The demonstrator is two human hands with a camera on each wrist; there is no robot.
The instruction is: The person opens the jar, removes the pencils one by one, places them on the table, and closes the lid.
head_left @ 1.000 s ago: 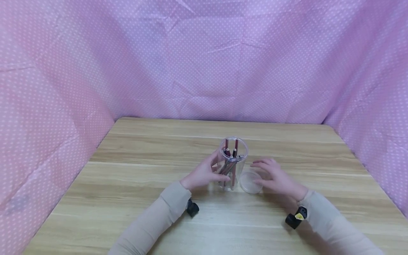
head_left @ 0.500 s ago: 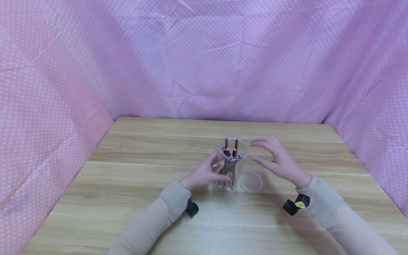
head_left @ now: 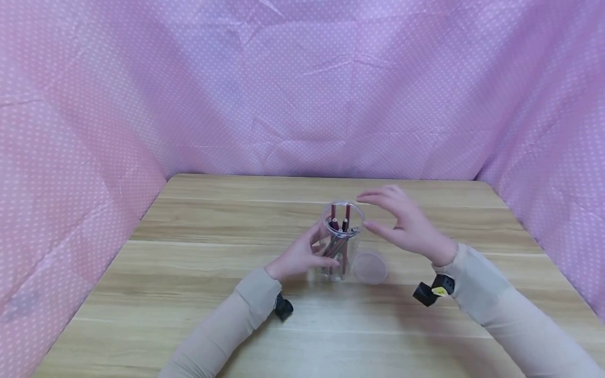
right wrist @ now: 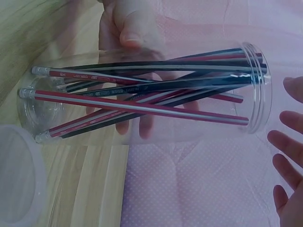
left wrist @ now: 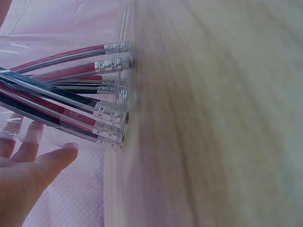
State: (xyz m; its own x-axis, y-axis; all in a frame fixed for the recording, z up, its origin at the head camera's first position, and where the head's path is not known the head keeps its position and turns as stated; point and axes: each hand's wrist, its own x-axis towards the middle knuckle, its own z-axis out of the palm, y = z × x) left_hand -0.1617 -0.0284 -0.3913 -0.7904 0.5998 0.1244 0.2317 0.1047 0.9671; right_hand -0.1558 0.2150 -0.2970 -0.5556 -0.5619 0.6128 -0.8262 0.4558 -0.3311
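A clear round jar (head_left: pixel 353 251) stands upright on the table, holding several red and black striped pencils (right wrist: pixel 142 106). Their metal-banded eraser ends (left wrist: pixel 111 64) point down toward the base. My left hand (head_left: pixel 302 255) grips the jar from the left, thumb in front and fingers round behind, partly visible through the plastic. To the right, my right hand (head_left: pixel 408 226) is raised beside the open rim (right wrist: pixel 258 87), fingers spread and thumb near the rim, holding nothing. Right beside the jar's base lies a round translucent lid (head_left: pixel 371 269).
The wood-grain table (head_left: pixel 212 226) runs back to a pink dotted cloth (head_left: pixel 302 105), which also hangs along both sides. A small black camera (head_left: pixel 283 307) sits on the left wrist, another camera (head_left: pixel 427 294) on the right.
My right hand has risen from the lid and moved up and left to beside the jar's rim, leaving the lid lying on the table. The left hand keeps its hold on the jar.
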